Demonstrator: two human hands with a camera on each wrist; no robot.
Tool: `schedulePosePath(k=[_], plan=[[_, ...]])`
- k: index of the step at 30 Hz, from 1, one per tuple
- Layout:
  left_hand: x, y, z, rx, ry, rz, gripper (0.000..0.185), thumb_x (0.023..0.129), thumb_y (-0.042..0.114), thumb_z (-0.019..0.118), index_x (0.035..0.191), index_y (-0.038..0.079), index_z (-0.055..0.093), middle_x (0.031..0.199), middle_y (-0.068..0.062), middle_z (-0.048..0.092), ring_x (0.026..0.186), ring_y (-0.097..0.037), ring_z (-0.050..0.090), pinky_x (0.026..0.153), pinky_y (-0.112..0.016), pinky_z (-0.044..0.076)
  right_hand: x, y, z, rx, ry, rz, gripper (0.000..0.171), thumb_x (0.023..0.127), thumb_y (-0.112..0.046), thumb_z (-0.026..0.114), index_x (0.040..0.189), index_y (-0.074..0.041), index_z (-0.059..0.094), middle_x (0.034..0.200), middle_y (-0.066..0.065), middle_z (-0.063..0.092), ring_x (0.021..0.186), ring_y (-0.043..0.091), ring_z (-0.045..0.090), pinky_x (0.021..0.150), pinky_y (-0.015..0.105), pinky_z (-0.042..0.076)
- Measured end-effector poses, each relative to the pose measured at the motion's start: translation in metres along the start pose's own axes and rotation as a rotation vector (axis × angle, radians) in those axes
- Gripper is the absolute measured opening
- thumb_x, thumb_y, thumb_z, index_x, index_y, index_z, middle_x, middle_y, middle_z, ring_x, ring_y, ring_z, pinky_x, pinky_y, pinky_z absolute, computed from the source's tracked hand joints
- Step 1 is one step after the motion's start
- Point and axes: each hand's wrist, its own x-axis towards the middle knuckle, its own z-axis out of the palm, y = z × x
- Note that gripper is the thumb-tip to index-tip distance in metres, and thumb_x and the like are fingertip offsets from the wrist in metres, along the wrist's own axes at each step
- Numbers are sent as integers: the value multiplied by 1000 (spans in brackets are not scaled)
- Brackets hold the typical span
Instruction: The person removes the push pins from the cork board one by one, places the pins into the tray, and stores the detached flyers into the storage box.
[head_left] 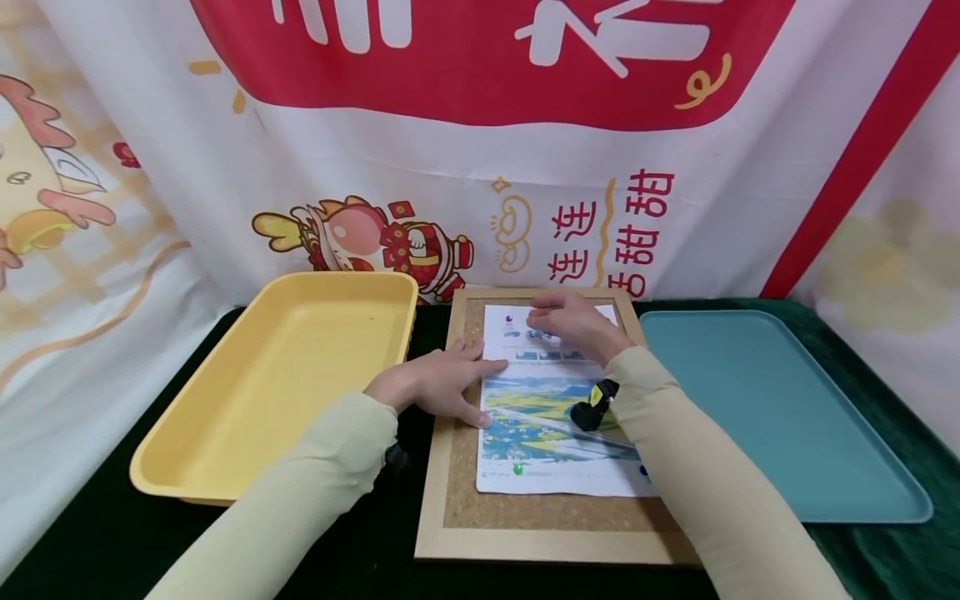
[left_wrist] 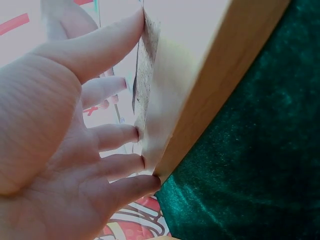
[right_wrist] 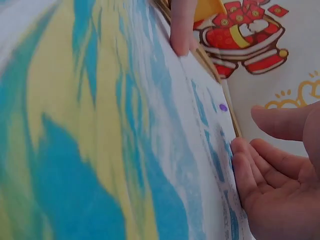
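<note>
A printed sheet (head_left: pixel 555 454) with a blue, yellow and white landscape lies on a wood-framed cork board (head_left: pixel 461 508). My left hand (head_left: pixel 438 379) rests at the sheet's left edge, fingers spread; the thumb and a fingertip reach onto the paper. In the left wrist view the little finger of that hand (left_wrist: pixel 55 145) touches the board's pale frame (left_wrist: pixel 192 95). Over the top part of the sheet is my right hand (head_left: pixel 576 323). Seen from the right wrist, this hand (right_wrist: pixel 275 195) has its bent fingertips against the printed paper (right_wrist: pixel 100 125), the thumb held apart, with nothing gripped.
To the left stands a yellow tray (head_left: pixel 300 358), close beside the board. A blue-green tray (head_left: pixel 757 400) lies to the right, partly behind the right sleeve (head_left: pixel 697 450). Dark green cloth (head_left: pixel 360 533) covers the table, and a printed curtain (head_left: pixel 450 158) hangs behind.
</note>
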Motion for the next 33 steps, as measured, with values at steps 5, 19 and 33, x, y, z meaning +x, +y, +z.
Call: schedulePosePath(k=[5, 19, 33], plan=[[1, 2, 0, 4, -4, -12, 87, 98, 53, 73, 170, 32, 29, 180, -14, 3, 166, -45, 0, 133, -63, 10, 1, 0, -2, 3, 9, -3, 55, 106, -18, 65, 158, -5, 48, 149, 13, 60, 141, 31, 56, 123, 51, 42], [2, 3, -1, 21, -5, -12, 86, 98, 52, 73, 169, 32, 29, 180, -15, 5, 167, -44, 1, 133, -62, 12, 9, -5, 13, -108, 116, 24, 42, 101, -16, 73, 141, -8, 64, 128, 10, 66, 118, 25, 62, 108, 43, 49], [2, 4, -1, 21, -10, -29, 86, 98, 52, 73, 169, 33, 29, 180, -14, 4, 167, -43, 1, 134, -61, 10, 26, -6, 17, -203, 130, 35, 27, 99, -23, 75, 125, -15, 75, 119, 7, 70, 108, 24, 62, 98, 41, 48]])
